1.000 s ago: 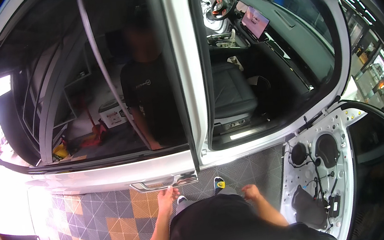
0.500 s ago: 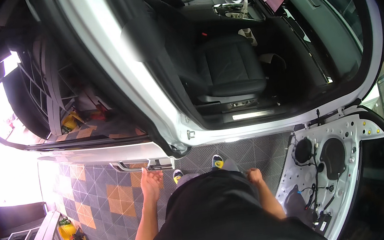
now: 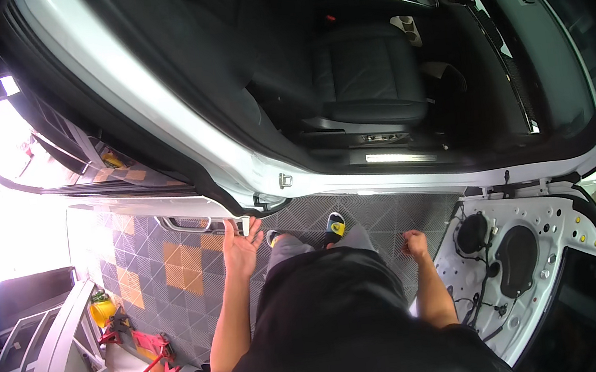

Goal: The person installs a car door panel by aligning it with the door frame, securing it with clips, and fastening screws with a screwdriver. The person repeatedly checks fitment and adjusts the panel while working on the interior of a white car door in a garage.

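Note:
My left hand (image 3: pixel 240 253) reaches palm up to the rear door's handle (image 3: pixel 186 224), at its right end. Its fingers are stretched out and apart. A small white piece (image 3: pixel 246 226) shows between the fingertips; whether it is part of the handle or loose, I cannot tell. My right hand (image 3: pixel 415 243) is closed and hangs beside my right leg, left of the opened front door. Anything inside its fingers is hidden.
The white front door (image 3: pixel 542 232), its trim off and wiring bare, stands open at right. Ahead is a black seat (image 3: pixel 367 79) behind the sill (image 3: pixel 401 158). At lower left are a grey metal frame (image 3: pixel 52 346), a red tool (image 3: pixel 150 344) and a yellow object (image 3: pixel 103 311).
The view has shifted, and the car body stands further left and up. My left hand has turned and spread its fingers at the handle's end. My right hand has moved outward, away from my leg.

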{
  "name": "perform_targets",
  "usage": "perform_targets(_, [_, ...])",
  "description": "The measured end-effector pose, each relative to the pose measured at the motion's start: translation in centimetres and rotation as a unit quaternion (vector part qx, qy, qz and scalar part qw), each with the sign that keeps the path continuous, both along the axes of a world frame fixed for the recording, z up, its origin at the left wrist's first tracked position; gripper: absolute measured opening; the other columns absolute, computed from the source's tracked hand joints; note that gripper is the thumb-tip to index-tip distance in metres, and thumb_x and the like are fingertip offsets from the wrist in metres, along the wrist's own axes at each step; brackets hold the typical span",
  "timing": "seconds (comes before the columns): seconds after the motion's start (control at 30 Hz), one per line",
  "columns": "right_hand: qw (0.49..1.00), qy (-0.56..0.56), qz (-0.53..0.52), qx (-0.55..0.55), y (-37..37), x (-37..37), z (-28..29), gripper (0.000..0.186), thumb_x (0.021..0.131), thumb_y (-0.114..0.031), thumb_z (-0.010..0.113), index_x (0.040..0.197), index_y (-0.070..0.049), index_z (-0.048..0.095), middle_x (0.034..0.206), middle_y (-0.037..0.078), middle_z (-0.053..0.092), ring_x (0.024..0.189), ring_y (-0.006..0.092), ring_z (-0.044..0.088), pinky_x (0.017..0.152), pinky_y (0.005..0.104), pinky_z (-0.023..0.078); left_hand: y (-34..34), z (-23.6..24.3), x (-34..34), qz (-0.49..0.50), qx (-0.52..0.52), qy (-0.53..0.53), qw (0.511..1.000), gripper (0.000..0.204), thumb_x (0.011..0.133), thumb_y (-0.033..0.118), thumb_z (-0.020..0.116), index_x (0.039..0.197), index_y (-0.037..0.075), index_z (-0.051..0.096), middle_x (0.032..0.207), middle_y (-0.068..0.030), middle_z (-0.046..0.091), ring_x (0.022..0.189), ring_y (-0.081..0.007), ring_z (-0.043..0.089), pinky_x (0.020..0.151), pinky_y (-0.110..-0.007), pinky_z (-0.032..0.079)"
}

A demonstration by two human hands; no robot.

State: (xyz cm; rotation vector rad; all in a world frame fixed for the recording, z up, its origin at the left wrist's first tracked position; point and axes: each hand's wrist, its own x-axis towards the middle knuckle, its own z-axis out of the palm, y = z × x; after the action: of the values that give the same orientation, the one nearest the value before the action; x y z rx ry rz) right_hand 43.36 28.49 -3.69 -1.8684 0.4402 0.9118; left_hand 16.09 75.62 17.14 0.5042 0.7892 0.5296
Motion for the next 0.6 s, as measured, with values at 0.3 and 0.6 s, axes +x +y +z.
perform_targets(0.3, [0.999, 0.035, 0.022, -0.027, -0.3, -2.3, -3.4, 0.021, 0.095, -0.015, 0.061, 0.096, 0.003, 0.072, 0.068, 0.010, 0.065, 0.052, 0.0200, 0.065, 0.044, 0.0341, 0.049, -0.1, 0.1, 0.6, 0.034, 0.068, 0.104, 0.992, 0.042, 0.112, 0.044, 0.053, 0.134, 0.008, 0.060, 0.122, -0.0155, 0.074, 0.107, -0.0255, 0.075, 0.083, -0.034, 0.060])
perform_targets(0.6, [0.995, 0.040, 0.092, -0.015, 1.8, -4.0, -3.9, 0.020, 0.098, -0.013, 0.059, 0.095, 0.002, 0.072, 0.064, 0.008, 0.064, 0.051, 0.0189, 0.065, 0.045, 0.0339, 0.050, -0.3, 0.1, 0.6, 0.025, 0.083, 0.109, 0.990, 0.042, 0.113, 0.044, 0.050, 0.131, 0.006, 0.061, 0.119, -0.0162, 0.075, 0.106, -0.0231, 0.075, 0.081, -0.031, 0.061])
